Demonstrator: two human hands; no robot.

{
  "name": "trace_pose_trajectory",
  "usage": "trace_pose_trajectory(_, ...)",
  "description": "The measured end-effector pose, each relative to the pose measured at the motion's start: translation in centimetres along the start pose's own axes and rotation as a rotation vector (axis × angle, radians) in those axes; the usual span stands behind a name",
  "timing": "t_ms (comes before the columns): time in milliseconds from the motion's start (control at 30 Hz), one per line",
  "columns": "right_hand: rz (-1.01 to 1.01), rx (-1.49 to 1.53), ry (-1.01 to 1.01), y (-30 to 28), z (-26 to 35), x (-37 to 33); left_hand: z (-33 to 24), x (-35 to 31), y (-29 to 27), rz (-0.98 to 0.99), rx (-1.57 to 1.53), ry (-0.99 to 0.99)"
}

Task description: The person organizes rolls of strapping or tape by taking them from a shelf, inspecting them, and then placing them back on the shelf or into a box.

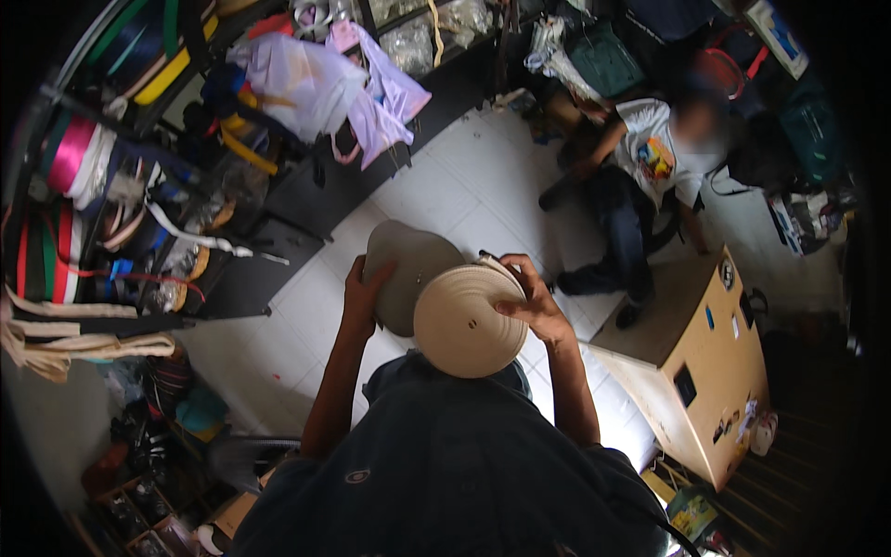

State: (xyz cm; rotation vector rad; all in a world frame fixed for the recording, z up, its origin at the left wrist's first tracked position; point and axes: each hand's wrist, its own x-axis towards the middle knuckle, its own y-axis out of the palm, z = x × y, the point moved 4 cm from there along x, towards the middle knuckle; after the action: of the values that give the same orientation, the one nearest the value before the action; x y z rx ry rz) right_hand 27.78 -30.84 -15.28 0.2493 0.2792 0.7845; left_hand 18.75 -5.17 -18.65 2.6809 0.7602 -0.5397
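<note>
In front of my body, my right hand [536, 302] grips a round, flat roll of cream webbing [467, 325] by its right side. The thumb lies over the coiled face, and a small dark hole shows at the coil's centre. My left hand [368, 290] is closed on the left edge of a smooth grey rounded piece [408, 265], cap-like in outline; its exact kind is unclear. The roll overlaps the right part of this grey piece, and most of the left fingers are hidden beneath it.
Shelves on the left hold ribbon spools [74, 162] and loose cream straps [83, 339]. Lilac plastic bags [306, 84] hang at the far left. A seated person [640, 167] is at the far right, behind a tan wooden box [710, 362]. White floor tiles [436, 190] lie below.
</note>
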Motion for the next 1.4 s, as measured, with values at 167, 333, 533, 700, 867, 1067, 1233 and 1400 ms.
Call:
trace_pose_trajectory(167,-0.109,0.018,0.001,-7.1,2.7,10.5,-2.4,9.1,2.8,-0.078,0.008,0.048)
trace_pose_trajectory(333,-0.089,0.196,0.021,-11.8,8.8,20.4,-7.3,16.5,7.5,-0.109,-0.121,0.070)
trace_pose_trajectory(533,-0.193,0.396,-0.138,-15.3,14.0,30.7,-12.3,25.5,10.1,-0.067,-0.229,0.097)
trace_pose_trajectory(700,-0.343,0.536,-0.309,-19.1,20.6,37.8,-17.9,33.0,12.0,0.051,-0.197,0.131)
trace_pose_trajectory(867,-0.450,0.461,-0.514,-22.7,30.7,42.9,-22.4,39.2,13.9,0.159,-0.222,0.170)
trace_pose_trajectory(1067,-0.578,0.479,-0.746,-27.5,43.7,47.8,-28.3,43.7,20.4,0.291,-0.307,0.065)
trace_pose_trajectory(1233,-0.486,0.436,-0.924,-32.7,54.9,54.0,-31.7,47.1,25.6,0.324,-0.245,0.102)
trace_pose_trajectory(1400,-0.486,0.447,-0.992,-40.1,67.3,61.2,-32.6,51.2,30.6,0.305,-0.225,0.121)
